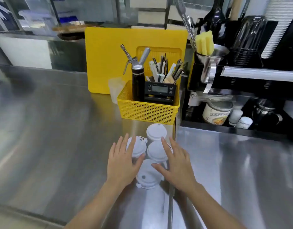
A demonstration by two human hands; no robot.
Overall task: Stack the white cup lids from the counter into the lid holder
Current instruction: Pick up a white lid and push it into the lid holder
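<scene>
Several white cup lids lie in a cluster on the steel counter, in front of a yellow basket. The far lid is uncovered. My left hand lies flat with spread fingers over the left lid. Fingers of my right hand are spread over the middle lid, the thumb reaching onto the near lid. Neither hand grips a lid. I cannot make out a lid holder.
A yellow mesh basket holds a black cream whipper, a digital scale and straws. A yellow cutting board leans behind it. A black shelf unit with jars, a funnel and stacked cups stands at right.
</scene>
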